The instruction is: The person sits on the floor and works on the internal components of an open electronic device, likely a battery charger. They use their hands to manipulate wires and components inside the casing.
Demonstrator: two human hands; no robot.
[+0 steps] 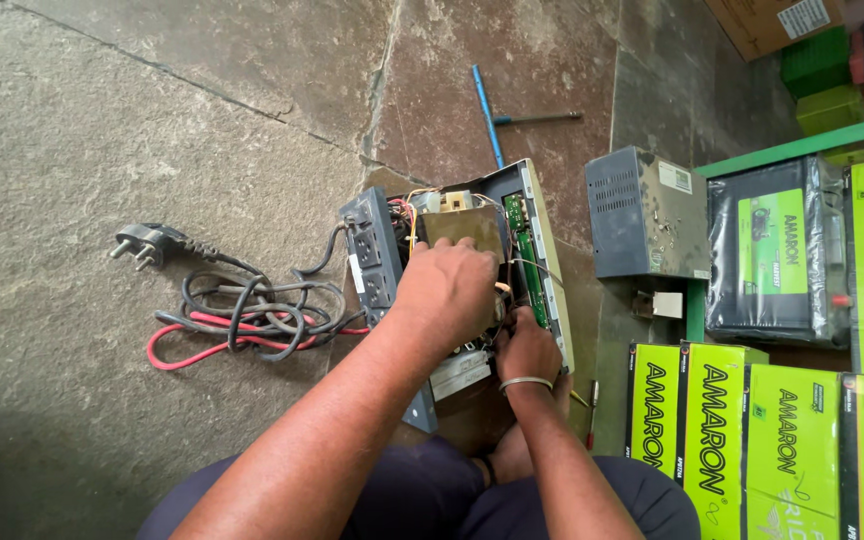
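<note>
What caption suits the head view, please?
Both hands, left and right, work inside an opened inverter unit on a stone floor.

Beneath the left grip: grey casing, green circuit board. Left of it: black and red cables. Right: lime-green boxes, grey cover.

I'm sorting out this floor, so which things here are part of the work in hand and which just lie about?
In hand: left hand and right hand inside the opened box; its cables and plug.

Lying about: grey cover, blue tool, green cartons, wrapped battery.
</note>
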